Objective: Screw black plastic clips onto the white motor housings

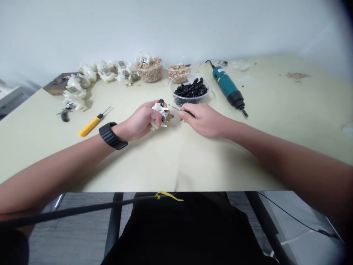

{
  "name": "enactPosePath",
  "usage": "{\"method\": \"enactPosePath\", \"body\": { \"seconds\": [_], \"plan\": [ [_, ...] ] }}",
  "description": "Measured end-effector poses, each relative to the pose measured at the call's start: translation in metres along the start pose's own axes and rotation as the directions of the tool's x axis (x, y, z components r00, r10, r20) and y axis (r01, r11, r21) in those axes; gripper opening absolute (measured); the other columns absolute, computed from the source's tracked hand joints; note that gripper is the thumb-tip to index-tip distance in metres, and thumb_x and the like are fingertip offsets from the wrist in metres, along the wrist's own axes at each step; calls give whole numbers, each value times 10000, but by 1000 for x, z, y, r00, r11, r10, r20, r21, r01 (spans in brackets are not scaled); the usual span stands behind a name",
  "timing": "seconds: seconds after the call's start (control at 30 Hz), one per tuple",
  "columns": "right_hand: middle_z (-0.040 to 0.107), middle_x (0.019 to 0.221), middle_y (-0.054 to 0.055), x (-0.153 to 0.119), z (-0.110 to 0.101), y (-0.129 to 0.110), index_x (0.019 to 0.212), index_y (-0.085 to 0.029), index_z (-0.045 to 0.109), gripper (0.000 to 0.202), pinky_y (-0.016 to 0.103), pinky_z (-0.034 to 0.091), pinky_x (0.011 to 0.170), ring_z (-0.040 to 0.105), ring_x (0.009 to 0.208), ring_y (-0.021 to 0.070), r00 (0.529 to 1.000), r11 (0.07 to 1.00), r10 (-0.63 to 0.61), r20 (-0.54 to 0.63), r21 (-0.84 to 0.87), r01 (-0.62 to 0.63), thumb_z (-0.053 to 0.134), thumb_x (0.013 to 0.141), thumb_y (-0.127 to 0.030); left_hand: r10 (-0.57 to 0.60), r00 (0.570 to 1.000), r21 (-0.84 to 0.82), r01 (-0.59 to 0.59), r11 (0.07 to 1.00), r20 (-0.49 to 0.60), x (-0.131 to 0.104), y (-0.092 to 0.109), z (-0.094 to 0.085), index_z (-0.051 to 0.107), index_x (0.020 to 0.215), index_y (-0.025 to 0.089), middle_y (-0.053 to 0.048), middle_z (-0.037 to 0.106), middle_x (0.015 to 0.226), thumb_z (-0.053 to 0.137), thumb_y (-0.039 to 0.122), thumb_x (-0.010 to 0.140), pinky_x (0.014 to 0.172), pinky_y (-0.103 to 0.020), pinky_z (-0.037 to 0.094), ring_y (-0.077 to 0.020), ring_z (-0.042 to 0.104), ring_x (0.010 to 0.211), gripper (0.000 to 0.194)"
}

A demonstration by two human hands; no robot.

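Observation:
My left hand [142, 119], with a black band on its wrist, is closed around a white plastic part [156, 108] above the table. A small black piece [161, 102] shows at the top of that part, by my fingers. Just to the right, my right hand [205, 119] grips a thin tool with a dark handle [190, 113]. Its slim metal shaft [173, 107] points left at the white part; whether the tip touches it I cannot tell. Behind my hands stands a clear bowl of black pieces [191, 89].
A green power tool [227, 85] lies at the right. Two tubs of small tan pieces [150, 71] [178, 73] stand at the back. Several white parts [74, 90] line the back left, near a yellow-handled tool [90, 126]. A dark cable [82, 209] crosses below the table's front edge.

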State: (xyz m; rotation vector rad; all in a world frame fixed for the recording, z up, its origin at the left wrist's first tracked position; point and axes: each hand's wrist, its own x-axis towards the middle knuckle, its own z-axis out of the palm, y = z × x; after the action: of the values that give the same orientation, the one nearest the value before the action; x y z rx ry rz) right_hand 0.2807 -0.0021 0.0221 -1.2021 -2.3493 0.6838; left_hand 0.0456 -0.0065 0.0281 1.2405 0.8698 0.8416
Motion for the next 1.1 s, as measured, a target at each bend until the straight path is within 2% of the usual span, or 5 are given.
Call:
{"method": "enactPosePath", "body": {
  "seconds": [0.2,0.33,0.83,1.0,1.1],
  "plan": [
    [572,739,3,-2,1,1,1015,-191,672,273,332,293,720,451,686,168,986,987,-128,-111,-110,116,472,1108,-353,-25,1000,-82,25,996,11,0,-2,-1,653,776,180,-38,664,807,613,74,496,691,-313,473,-181,629,786,302],
    [529,707,2,-1,4,-1,919,-193,683,329,338,265,685,388,641,157,967,970,-196,-161,-174,168,465,1101,-359,-44,999,-91,43,995,-13,-1,-5,-1,665,779,197,-42,698,852,607,87,487,686,-308,484,-195,649,812,316],
    [596,735,32,2,7,1,997,-196,730,372,337,257,680,434,655,170,971,944,-215,-100,-274,181,437,1117,-391,-27,1000,-15,27,1000,-12,-3,-8,1,606,758,195,-24,651,820,613,91,498,667,-326,403,-182,629,760,280],
    [663,783,82,-3,4,-9,1053,-189,714,346,365,183,659,439,643,190,984,863,-168,-52,-490,121,422,1125,-358,-40,999,21,40,999,20,-7,-6,2,610,822,184,-40,682,832,618,79,515,684,-331,430,-198,650,792,324],
    [692,790,107,-7,4,-15,1092,-187,713,295,386,154,654,448,631,198,980,800,-194,-48,-586,130,444,1118,-307,-54,999,45,54,998,8,-10,-7,4,618,847,186,-42,684,822,626,60,497,622,-309,378,-186,607,771,372]
  ]
}}
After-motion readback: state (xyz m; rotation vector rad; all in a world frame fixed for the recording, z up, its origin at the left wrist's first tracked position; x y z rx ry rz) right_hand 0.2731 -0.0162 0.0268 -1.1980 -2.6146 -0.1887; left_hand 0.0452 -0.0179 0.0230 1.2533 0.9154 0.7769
